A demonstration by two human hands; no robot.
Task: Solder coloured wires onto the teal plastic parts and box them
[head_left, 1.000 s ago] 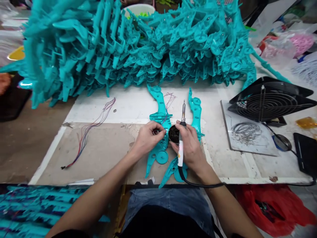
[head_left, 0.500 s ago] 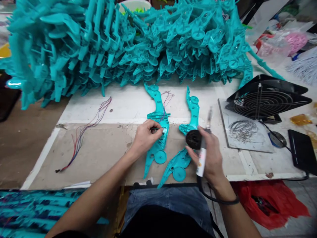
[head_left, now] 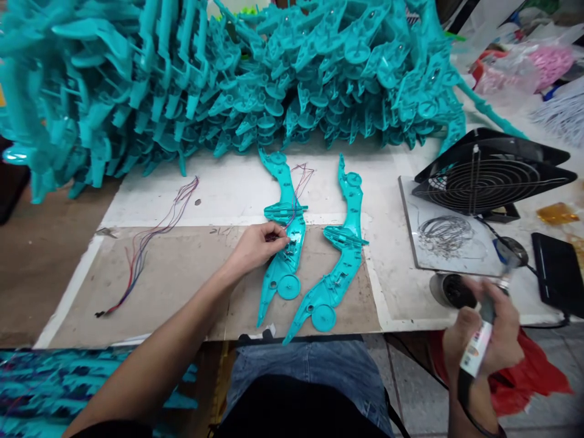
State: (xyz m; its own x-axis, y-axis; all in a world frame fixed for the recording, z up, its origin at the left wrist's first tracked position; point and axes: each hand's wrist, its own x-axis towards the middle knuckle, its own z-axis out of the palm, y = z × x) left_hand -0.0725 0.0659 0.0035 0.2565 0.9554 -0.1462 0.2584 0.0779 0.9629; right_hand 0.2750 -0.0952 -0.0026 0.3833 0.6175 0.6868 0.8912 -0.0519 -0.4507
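Observation:
My left hand [head_left: 261,246] is closed in a pinch over a teal plastic bow-shaped half shell [head_left: 283,267] lying on the table. Thin red and purple wires [head_left: 301,182] run down across the shell to those fingertips. At the far right, my right hand [head_left: 490,328], a little blurred, grips a soldering iron [head_left: 477,350] with a white label and a black cord, its tip pointing up and away. Just beyond these fingers stands a round tin [head_left: 449,291] with a dark filling. A second teal half shell [head_left: 340,271] lies between my hands.
A tall heap of teal shells [head_left: 274,79] spans the back. On the right are a black fan [head_left: 479,182], a pale board [head_left: 442,240] and a black phone-like slab [head_left: 559,274]. Loose wires [head_left: 150,243] lie left; a red bag [head_left: 529,383] sits below the table edge.
My right hand has moved right with the soldering iron, and the tin now stands by the board's front edge. The second shell is uncovered. My left hand keeps its pinch over the first shell.

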